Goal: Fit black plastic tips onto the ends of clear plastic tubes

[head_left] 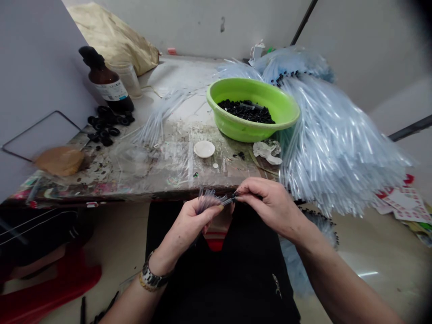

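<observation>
My left hand is closed around a bundle of clear tubes just below the table's front edge. One tube end sticks out to the right, between thumb and finger. There my right hand pinches a small black piece against the tube's tip. Behind both hands, a green basin holds many small black parts. A small white dish sits left of the basin.
Large piles of clear tubes overhang the table's right side. Loose tubes, a brown bottle, black rings and a round brown block are at the left. Crumpled white material lies before the basin.
</observation>
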Demonstrator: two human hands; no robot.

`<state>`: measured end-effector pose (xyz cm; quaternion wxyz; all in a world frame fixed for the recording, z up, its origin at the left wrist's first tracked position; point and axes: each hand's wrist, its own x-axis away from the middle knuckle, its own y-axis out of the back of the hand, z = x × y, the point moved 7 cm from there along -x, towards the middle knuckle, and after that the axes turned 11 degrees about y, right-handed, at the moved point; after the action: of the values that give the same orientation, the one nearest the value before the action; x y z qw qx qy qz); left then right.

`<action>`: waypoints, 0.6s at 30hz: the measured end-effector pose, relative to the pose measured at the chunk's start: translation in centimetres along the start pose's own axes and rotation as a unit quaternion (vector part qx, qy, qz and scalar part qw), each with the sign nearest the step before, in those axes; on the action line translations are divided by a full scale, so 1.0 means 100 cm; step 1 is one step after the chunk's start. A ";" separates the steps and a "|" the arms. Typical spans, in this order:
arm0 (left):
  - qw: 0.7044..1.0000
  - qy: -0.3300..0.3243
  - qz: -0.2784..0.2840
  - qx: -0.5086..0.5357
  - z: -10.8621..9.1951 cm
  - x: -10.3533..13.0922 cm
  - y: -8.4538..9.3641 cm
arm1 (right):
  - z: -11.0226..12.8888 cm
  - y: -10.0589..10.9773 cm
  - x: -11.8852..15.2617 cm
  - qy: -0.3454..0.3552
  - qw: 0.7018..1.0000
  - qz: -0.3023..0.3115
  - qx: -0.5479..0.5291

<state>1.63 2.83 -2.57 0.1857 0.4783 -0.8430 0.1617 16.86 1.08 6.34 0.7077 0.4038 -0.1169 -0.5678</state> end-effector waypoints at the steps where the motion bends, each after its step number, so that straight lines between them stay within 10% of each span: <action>1: 1.000 -0.003 0.004 0.003 -0.001 0.001 -0.001 | 0.001 0.000 0.000 0.001 1.000 0.003 0.005; 18: 1.000 0.000 0.013 0.013 -0.004 0.006 -0.009 | 0.009 -0.005 0.003 0.011 0.999 0.032 0.040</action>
<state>2.16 2.13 -1.81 0.1773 0.4697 -0.8469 0.1751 16.02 0.39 6.52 0.7102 0.4337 -0.1445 -0.5354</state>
